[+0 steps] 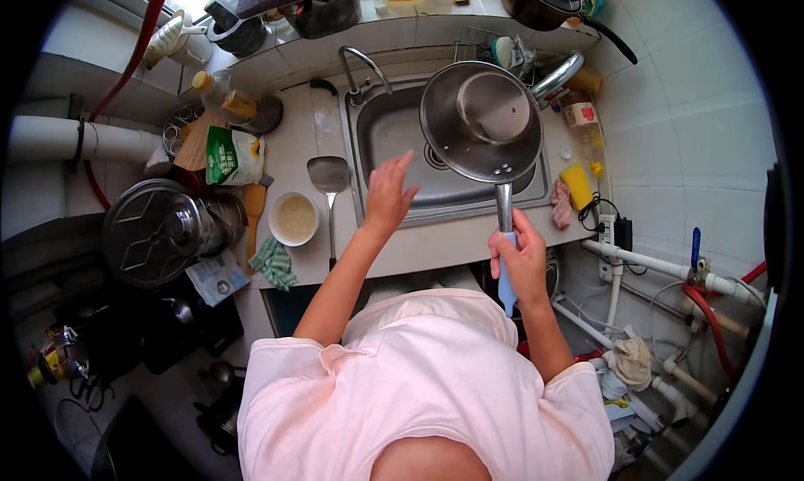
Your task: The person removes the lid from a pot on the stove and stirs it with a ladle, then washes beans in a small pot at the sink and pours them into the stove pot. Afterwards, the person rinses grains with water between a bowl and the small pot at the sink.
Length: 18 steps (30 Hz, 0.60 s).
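Note:
My right hand [518,256] is wrapped round the blue-and-metal handle of a steel pan [444,121]. The pan is held above the right part of the metal sink [385,138], and a round, lighter shape shows inside it. My left hand [390,195] is over the sink's front left edge, fingers apart, touching nothing. The curved faucet [362,61] stands at the sink's back left. Left of the sink, a metal spatula [328,174] lies on the counter beside a white bowl [294,219] with pale contents.
A green-and-white bag [235,156], a green cloth [274,263] and a lidded pot [151,230] are at the left. A yellow sponge [576,185] and a pink cloth [561,203] lie right of the sink. A dark pan [544,2] sits on the back ledge, its handle jutting forward.

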Tool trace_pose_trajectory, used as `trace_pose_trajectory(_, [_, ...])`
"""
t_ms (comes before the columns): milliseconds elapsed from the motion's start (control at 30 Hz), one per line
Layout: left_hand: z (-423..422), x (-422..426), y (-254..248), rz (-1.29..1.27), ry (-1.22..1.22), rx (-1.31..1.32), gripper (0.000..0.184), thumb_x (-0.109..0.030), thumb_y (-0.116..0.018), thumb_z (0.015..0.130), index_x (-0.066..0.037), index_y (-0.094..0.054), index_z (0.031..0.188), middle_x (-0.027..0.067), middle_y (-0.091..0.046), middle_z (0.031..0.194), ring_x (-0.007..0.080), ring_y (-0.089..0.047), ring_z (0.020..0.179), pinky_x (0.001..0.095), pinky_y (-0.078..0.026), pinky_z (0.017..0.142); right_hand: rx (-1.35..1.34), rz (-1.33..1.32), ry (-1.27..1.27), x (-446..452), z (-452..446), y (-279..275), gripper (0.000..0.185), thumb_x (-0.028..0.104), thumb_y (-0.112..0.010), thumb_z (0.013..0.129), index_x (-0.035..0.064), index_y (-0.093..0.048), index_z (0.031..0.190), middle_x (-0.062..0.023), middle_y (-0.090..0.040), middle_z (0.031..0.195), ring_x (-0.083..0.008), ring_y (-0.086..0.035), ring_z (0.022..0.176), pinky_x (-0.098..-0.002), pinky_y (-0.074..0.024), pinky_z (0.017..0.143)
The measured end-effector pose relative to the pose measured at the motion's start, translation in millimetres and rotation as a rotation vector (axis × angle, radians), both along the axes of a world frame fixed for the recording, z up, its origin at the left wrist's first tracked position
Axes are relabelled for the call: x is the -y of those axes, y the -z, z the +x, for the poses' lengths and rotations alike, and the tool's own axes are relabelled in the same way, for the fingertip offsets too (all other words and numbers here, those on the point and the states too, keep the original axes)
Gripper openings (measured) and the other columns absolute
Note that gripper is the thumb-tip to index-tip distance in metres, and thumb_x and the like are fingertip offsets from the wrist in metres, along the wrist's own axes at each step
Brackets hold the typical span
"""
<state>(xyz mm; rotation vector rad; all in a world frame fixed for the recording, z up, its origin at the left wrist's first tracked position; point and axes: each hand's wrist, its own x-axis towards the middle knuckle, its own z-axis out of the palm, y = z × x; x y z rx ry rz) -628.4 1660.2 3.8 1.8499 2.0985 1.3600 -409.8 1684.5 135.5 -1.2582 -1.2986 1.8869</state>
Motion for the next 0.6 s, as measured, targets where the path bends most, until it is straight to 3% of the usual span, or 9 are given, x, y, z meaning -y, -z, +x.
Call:
trace_pose_trajectory(133, [15.9, 6.6, 32.1, -0.24, 0.026, 0.138, 0.03, -0.007, -0.069, 0.07, -0.006, -0.057, 0.098, 0.0121, -0.059, 0.099, 0.0318, -0.055, 0.087, 0.0395, -0.043, 0.071, -0.015, -0.008, 0.002, -3.9, 0.2, -2.5, 0.037, 0.001, -0.049, 0.085, -0.0051, -0.042, 0.121, -0.0028, -0.05, 0.066, -0.0059, -0.044, 0.042, -0.0192, -0.0381, 0.038])
trace_pose_trajectory(233, [-5.4, 24.4, 26.1, -0.385, 0.029, 0.239, 0.036, -0.005, -0.067, 0.073, -0.007, -0.06, 0.108, 0.0132, -0.056, 0.112, 0.0318, -0.054, 0.1, 0.0371, -0.045, 0.08, 0.013, -0.005, 0.0, -3.3, -0.1, 2.7, 0.039, 0.002, -0.049, 0.085, -0.0053, -0.041, 0.123, -0.003, -0.05, 0.066, -0.0063, -0.045, 0.042, -0.0194, -0.0381, 0.038])
trace_pose_trajectory(367, [-25.4, 60.1, -5.8, -0.175, -0.128, 0.2, 0.027, -0.002, -0.064, 0.075, -0.003, -0.059, 0.101, 0.0145, -0.056, 0.111, 0.0301, -0.055, 0.1, 0.034, -0.046, 0.082, 0.012, -0.009, -0.004, -0.9, -1.7, 13.6, 0.04, 0.002, -0.049, 0.085, -0.0055, -0.041, 0.123, -0.003, -0.05, 0.066, -0.0067, -0.046, 0.043, -0.0196, -0.0378, 0.037])
trace_pose_trajectory(467, [-53.4, 126.7, 21.3, -0.087, -0.423, 0.292, 0.029, -0.002, -0.063, 0.078, -0.004, -0.056, 0.106, 0.0124, -0.052, 0.118, 0.0251, -0.053, 0.103, 0.0322, -0.045, 0.083, 0.002, -0.017, -0.033, -1.4, -2.9, 19.3, 0.041, 0.002, -0.05, 0.084, -0.0046, -0.041, 0.124, -0.0027, -0.05, 0.066, -0.0066, -0.045, 0.042, -0.0188, -0.0367, 0.037])
trace_pose_trajectory(600, [-75.0, 199.7, 96.9, 0.116, -1.018, 0.948, 0.034, -0.006, -0.061, 0.083, -0.007, -0.047, 0.115, 0.0102, -0.052, 0.115, 0.0205, -0.052, 0.098, 0.0356, -0.045, 0.084, -0.025, -0.022, -0.02, -2.8, -9.8, 31.4, 0.039, 0.002, -0.049, 0.085, -0.0035, -0.043, 0.122, -0.0027, -0.049, 0.066, -0.0061, -0.045, 0.042, -0.0182, -0.0359, 0.037])
